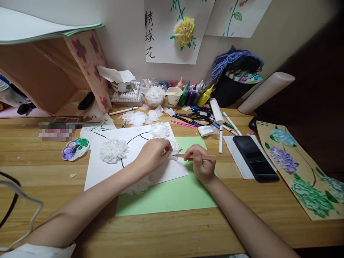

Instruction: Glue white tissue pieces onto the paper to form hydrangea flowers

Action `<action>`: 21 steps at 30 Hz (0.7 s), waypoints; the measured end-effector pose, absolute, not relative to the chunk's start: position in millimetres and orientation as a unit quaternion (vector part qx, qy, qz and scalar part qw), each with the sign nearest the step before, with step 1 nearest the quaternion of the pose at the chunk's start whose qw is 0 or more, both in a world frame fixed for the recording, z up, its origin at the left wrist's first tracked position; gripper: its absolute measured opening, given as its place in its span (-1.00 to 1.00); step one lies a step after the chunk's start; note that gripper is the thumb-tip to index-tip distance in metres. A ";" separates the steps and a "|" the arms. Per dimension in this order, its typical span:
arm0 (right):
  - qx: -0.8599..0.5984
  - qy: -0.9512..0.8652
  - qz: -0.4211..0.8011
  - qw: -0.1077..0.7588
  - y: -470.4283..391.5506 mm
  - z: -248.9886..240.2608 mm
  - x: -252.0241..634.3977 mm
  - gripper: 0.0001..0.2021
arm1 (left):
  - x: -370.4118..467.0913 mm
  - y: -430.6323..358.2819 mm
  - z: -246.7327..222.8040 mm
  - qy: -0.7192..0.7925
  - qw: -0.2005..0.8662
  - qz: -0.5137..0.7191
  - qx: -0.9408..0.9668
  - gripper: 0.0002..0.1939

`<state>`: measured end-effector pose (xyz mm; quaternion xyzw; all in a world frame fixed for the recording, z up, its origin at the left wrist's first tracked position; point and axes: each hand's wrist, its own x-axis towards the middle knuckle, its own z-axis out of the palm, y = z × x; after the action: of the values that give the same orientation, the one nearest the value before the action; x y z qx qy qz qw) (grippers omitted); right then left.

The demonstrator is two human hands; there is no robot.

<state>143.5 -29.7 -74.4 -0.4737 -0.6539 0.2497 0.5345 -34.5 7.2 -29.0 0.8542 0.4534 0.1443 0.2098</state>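
My right hand [202, 164] grips a flat, light-brown wooden stick [208, 157], its far end pointing left toward my other hand. The fingers of my left hand [153, 154] are pinched around a small white paper piece [173, 157], close to the stick's tip. Below them lies a white sheet [100, 175] with black branch lines and fluffy white paper flowers [114, 150] on it. Part of one flower by my left fingers is covered by that hand, and my left forearm partly hides another at the lower edge. A green sheet [166, 204] lies partly under the white one.
Loose white paper pieces [135, 118], a paper cup [174, 96], paint bottles [192, 95], scissors [197, 115] and markers [220, 139] crowd the back. A phone [255, 157] and a flower picture [298, 168] lie right. A palette [75, 149] sits left.
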 end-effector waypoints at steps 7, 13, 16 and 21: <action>-0.483 -0.689 0.225 0.491 -27.8 -69.3 140.3 -0.65 | -39.1 11.3 -25.2 0.476 0.185 0.114 0.852 -0.84; -0.468 -0.714 0.207 0.479 -27.6 -68.8 139.2 -0.65 | -54.0 15.3 -14.5 0.540 0.159 -0.016 0.826 -0.94; -0.444 -0.748 0.172 0.462 -26.6 -67.7 139.4 -0.69 | -54.5 15.2 -13.2 0.546 0.169 -0.077 0.817 -0.94; -0.401 -0.803 0.095 0.430 -24.1 -65.3 139.1 -0.74 | -52.6 16.6 -14.3 0.535 0.186 -0.095 0.819 -0.90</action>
<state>139.1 -24.1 -65.3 -0.4014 -0.8033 0.0951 0.4296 -52.6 16.6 -14.3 0.8188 0.5350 -0.0945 0.1857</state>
